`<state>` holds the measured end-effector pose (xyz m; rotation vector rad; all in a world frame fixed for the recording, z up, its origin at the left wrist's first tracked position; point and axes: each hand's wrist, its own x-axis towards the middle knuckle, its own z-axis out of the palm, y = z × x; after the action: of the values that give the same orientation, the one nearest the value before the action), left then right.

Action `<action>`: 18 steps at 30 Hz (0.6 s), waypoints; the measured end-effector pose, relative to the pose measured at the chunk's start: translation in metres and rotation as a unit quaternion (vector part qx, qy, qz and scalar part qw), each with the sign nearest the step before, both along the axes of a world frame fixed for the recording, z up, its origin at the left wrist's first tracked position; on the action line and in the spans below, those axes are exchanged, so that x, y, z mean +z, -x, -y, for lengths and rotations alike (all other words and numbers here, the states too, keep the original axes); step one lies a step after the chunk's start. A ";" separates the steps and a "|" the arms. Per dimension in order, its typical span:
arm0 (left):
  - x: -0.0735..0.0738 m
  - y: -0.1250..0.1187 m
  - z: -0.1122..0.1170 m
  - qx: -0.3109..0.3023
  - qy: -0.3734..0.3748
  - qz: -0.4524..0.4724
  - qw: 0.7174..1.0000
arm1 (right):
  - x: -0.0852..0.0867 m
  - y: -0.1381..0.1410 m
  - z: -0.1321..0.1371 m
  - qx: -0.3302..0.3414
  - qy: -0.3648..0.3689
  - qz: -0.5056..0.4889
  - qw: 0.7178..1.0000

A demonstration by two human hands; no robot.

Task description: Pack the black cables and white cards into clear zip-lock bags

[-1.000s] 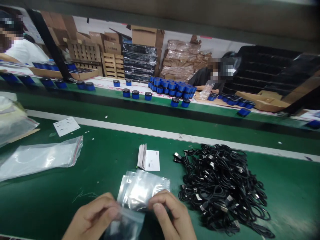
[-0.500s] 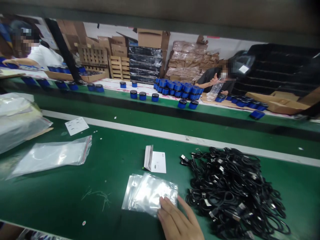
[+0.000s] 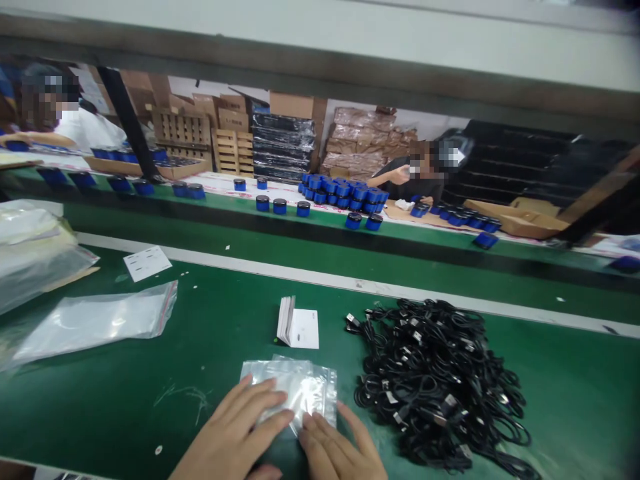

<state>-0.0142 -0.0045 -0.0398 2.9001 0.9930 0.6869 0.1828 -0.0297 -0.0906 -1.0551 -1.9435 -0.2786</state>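
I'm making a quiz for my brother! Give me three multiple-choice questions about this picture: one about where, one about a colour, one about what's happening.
1. Where is the black cable pile from the clear plastic bag? A left B right C on top
2. What colour is the work surface? A red B green C yellow
3. What are the left hand and right hand doing? A resting on the bag B lifting it high C tearing it

1 B: the pile lies right of the bag.
2 B: green shows around everything.
3 A: fingers of both hands lie on the flat bag.
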 end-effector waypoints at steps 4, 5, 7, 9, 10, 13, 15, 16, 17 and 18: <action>-0.005 -0.030 -0.014 0.040 -0.041 0.089 0.994 | 0.021 -0.013 -0.005 0.042 0.035 -0.031 0.998; -0.006 -0.032 -0.015 0.052 -0.035 0.106 0.992 | 0.027 -0.017 -0.005 0.019 0.045 -0.063 0.997; -0.006 -0.031 -0.015 0.065 -0.022 0.120 0.990 | 0.037 -0.023 -0.002 -0.046 0.099 -0.151 0.983; 0.000 -0.026 -0.014 0.067 -0.026 0.122 0.990 | 0.042 -0.026 0.001 -0.070 0.221 -0.237 0.943; 0.003 -0.024 -0.014 0.066 -0.038 0.123 0.990 | 0.044 -0.026 0.002 -0.058 0.292 -0.272 0.915; 0.005 -0.020 -0.014 0.068 -0.054 0.115 0.990 | 0.044 -0.019 0.000 -0.013 0.434 -0.351 0.830; 0.000 -0.019 -0.012 0.074 -0.037 0.110 0.991 | 0.043 -0.012 -0.003 0.001 0.479 -0.396 0.783; -0.004 -0.019 -0.011 0.072 -0.024 0.106 0.991 | 0.042 -0.008 -0.005 0.009 0.502 -0.417 0.758; -0.007 -0.018 -0.009 0.067 -0.013 0.102 0.992 | 0.040 -0.006 -0.006 0.019 0.525 -0.438 0.729; -0.010 -0.017 -0.008 0.061 -0.006 0.095 0.994 | 0.039 -0.004 -0.008 0.029 0.546 -0.457 0.701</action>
<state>0.0025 0.0035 -0.0498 2.7350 1.1509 0.9578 0.1868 -0.0218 -0.0513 -1.4112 -1.0467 1.3814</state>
